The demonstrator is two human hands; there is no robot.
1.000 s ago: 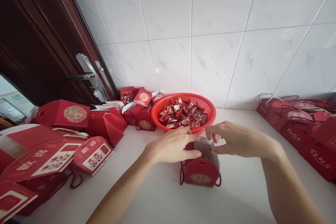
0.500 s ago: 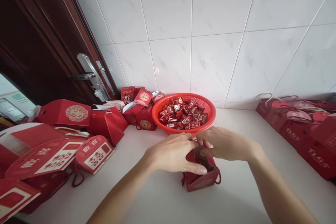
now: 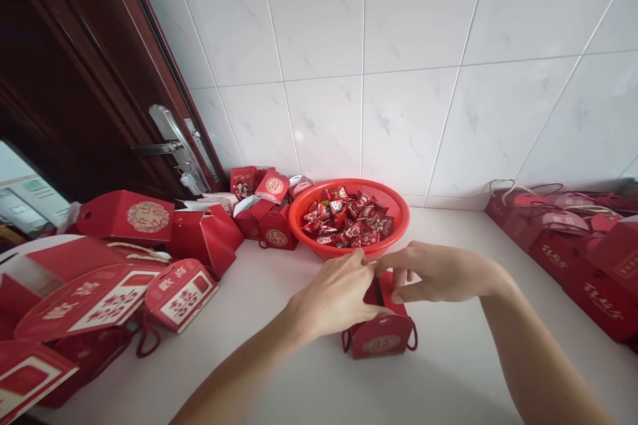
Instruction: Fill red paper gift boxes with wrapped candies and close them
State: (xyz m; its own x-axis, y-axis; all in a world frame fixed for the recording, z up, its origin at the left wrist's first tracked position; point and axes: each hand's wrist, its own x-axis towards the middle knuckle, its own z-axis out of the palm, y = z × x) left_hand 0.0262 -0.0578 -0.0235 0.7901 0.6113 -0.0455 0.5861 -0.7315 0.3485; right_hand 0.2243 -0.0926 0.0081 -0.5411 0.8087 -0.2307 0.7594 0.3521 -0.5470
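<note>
A small red gift box [image 3: 383, 337] with a gold emblem on its front and a dark red cord at each side stands on the white counter. My left hand [image 3: 335, 295] grips its left side, thumb along the top of the front panel and fingers at the back edge. From the right, my right hand [image 3: 438, 271] pinches the back part of the box near the left fingertips. Between the hands, a red top flap lies folded partly over the dark opening. My fingers hide the back panel. Just behind stands a red plastic basket [image 3: 319, 252] of wrapped candies [image 3: 349, 216].
Several red gift boxes [image 3: 187, 295] crowd the counter's left side, with more boxes [image 3: 274, 229] beside the basket. Red bags with cord handles [image 3: 558, 255] line the right. A tiled wall [image 3: 319, 113] rises behind; a dark wooden door [image 3: 100, 80] stands at left.
The box's front panel has come up more upright, and a flap now covers part of the opening, hiding the inside. My left thumb has shifted back slightly; both hands stay at the box.
</note>
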